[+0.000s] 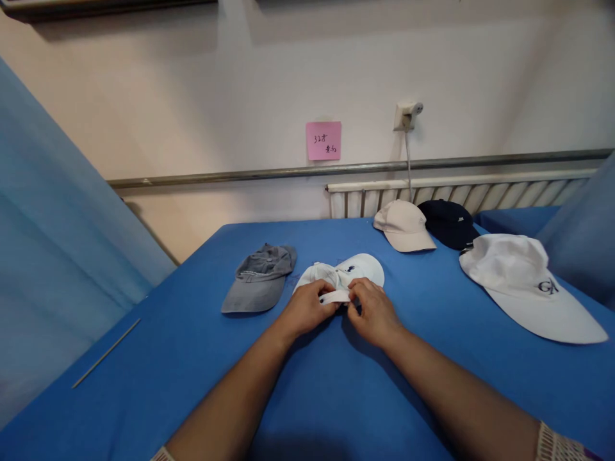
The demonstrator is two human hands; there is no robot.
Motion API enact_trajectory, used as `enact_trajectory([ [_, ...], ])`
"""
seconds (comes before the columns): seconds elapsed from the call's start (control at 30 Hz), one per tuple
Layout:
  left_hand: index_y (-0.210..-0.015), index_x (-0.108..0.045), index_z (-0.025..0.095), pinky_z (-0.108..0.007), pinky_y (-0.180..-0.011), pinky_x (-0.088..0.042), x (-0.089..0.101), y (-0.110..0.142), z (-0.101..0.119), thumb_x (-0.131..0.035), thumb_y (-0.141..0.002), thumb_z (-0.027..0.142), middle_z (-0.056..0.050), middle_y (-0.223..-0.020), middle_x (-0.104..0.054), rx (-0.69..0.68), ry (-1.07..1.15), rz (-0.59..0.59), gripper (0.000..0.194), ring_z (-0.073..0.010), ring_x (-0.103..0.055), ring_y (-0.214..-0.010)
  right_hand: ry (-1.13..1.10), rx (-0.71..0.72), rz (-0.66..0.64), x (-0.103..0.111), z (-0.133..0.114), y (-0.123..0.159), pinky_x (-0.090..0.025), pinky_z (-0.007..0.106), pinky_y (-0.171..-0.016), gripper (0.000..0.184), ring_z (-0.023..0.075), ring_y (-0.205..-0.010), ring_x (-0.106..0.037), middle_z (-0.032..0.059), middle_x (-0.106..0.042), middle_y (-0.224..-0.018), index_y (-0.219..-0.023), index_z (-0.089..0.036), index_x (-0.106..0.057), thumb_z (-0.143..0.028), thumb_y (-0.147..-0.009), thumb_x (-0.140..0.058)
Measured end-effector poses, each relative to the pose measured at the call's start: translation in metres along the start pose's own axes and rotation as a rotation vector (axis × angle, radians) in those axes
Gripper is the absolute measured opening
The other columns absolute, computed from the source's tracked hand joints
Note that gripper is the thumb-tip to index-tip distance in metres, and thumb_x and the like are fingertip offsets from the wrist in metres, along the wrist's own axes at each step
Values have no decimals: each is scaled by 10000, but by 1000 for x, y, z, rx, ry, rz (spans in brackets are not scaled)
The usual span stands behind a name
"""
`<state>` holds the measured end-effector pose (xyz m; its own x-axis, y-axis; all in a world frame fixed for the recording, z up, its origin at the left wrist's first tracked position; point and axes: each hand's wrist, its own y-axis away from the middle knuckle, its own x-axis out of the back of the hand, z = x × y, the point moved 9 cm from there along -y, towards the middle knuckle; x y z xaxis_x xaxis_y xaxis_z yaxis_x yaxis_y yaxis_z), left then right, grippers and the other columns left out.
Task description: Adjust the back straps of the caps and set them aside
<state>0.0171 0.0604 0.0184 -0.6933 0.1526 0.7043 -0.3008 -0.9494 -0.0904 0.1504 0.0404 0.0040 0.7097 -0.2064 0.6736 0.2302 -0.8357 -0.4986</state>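
A white baseball cap [366,264] with a small dark logo lies in the middle of the blue table, its brim pointing away to the right. My left hand [310,308] pinches the left part of the cap's back strap [335,296]. On the strap's other end, the fingers of my right hand [373,310] are closed. Part of the cap's crown is hidden behind my hands. Just left of it rests a grey cap [257,282], brim toward me, not touched by either hand.
A beige cap [402,224], a navy cap [446,223] and a large white cap with dark letters [512,269] sit on the right of the blue-covered table [192,358]. A thin stick [106,353] lies at left. Behind are a radiator [480,192], metal rail [259,173] and plugged-in socket [404,118].
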Motion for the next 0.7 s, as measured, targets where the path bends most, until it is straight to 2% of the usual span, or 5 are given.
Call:
enact_trajectory([
  [0.1,-985,-703,181,-314,-772,-494,-6,1,2,-690,-694,295,-67,-981,-714,-7,147,-174,313,-217,-646,-881,-44,-34,-40,-2,7,0,-429,345,-839,170,203,-918,-568,54,-618,-963,-843,-205,-538,-84,-725,-524],
  [0.17,-992,-702,153,-317,-731,-502,-6,1,0,-660,-728,323,-85,-936,-713,11,248,-200,316,-210,-650,-829,-152,-57,-52,-3,12,0,-446,325,-818,201,186,-897,-579,39,-627,-957,-845,-205,-540,-64,-707,-505],
  [0.33,-897,-717,152,-302,-651,-485,-1,-1,-4,-645,-741,297,-79,-845,-704,2,290,-109,224,-187,-627,-725,-400,-176,-58,-6,26,-1,-480,317,-774,176,181,-848,-618,33,-670,-938,-993,-204,-602,-215,-833,-530],
  [0.47,-876,-720,172,-296,-669,-475,4,1,5,-625,-759,283,-62,-837,-704,-82,216,-53,187,-190,-623,-746,-410,-103,-155,-12,19,-3,-459,279,-704,153,167,-803,-606,16,-666,-890,-939,-216,-652,-313,-853,-573],
  [0.7,-895,-682,208,-299,-769,-437,4,7,25,-591,-759,186,-30,-890,-689,-214,-92,6,165,-193,-595,-851,-113,-14,-138,-6,8,-4,-372,253,-643,93,146,-697,-530,-20,-596,-738,-747,-206,-536,-150,-739,-610],
])
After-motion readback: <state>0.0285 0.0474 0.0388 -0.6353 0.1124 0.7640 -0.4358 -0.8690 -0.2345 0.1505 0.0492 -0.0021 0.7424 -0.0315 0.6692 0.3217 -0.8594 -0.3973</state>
